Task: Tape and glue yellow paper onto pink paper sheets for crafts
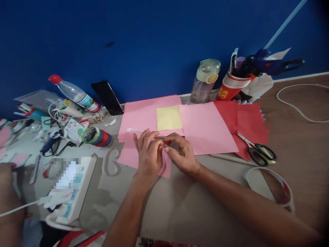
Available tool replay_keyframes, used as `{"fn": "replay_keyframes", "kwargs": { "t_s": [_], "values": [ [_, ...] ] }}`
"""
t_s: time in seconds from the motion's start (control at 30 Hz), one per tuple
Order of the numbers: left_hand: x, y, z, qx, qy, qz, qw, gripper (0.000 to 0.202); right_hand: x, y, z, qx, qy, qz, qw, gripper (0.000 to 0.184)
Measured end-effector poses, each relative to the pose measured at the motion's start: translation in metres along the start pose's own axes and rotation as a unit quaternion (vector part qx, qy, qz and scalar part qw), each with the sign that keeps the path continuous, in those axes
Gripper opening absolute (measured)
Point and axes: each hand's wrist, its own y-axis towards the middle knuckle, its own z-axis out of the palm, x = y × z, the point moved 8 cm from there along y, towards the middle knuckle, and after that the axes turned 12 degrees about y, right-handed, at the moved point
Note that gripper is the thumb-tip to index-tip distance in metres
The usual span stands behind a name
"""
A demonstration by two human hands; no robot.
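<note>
My left hand (150, 154) and my right hand (183, 152) meet over the pink paper, fingertips close together. Both are closed in a pinch on something small and reddish that the fingers mostly hide. A thin dark line, perhaps a folded edge, shows just behind the fingertips. Beneath and behind the hands lie overlapping pink sheets (208, 128). A square yellow paper (169, 118) rests on them, just beyond my fingers. A small clear strip (135, 130) lies on the pink paper by my left fingertips.
Scissors (258, 151) and red paper (249, 120) lie at right. A clear bottle (204, 82) and red cups (233, 85) holding tools stand behind. Left are a phone (108, 97), tape rolls (97, 136), a plastic bottle (79, 96) and a power strip (83, 181). Another person's arm (10, 199) shows far left.
</note>
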Motion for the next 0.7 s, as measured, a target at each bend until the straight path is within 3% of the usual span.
{"fn": "replay_keyframes", "kwargs": {
  "t_s": [0.1, 0.23, 0.4, 0.6, 0.7],
  "values": [
    [-0.001, 0.0, 0.0, -0.004, 0.008, 0.002, 1.0, 0.012, -0.003, 0.0, -0.001, -0.02, -0.03, 0.0, 0.999, 0.002],
    [-0.001, 0.0, 0.001, 0.0, 0.02, 0.004, 1.0, 0.011, -0.007, -0.001, -0.002, -0.04, -0.059, -0.005, 0.997, 0.01],
    [0.0, -0.001, 0.001, 0.002, 0.028, 0.007, 1.0, 0.011, -0.017, -0.003, -0.008, -0.071, -0.019, 0.06, 0.995, 0.016],
    [0.001, -0.001, 0.001, 0.002, 0.028, 0.001, 1.0, 0.011, -0.014, -0.003, -0.002, -0.032, -0.031, 0.059, 0.997, 0.007],
    [0.0, -0.001, 0.001, 0.003, 0.028, 0.0, 1.0, 0.011, -0.02, -0.002, 0.0, -0.036, -0.008, 0.093, 0.995, 0.01]
  ]
}}
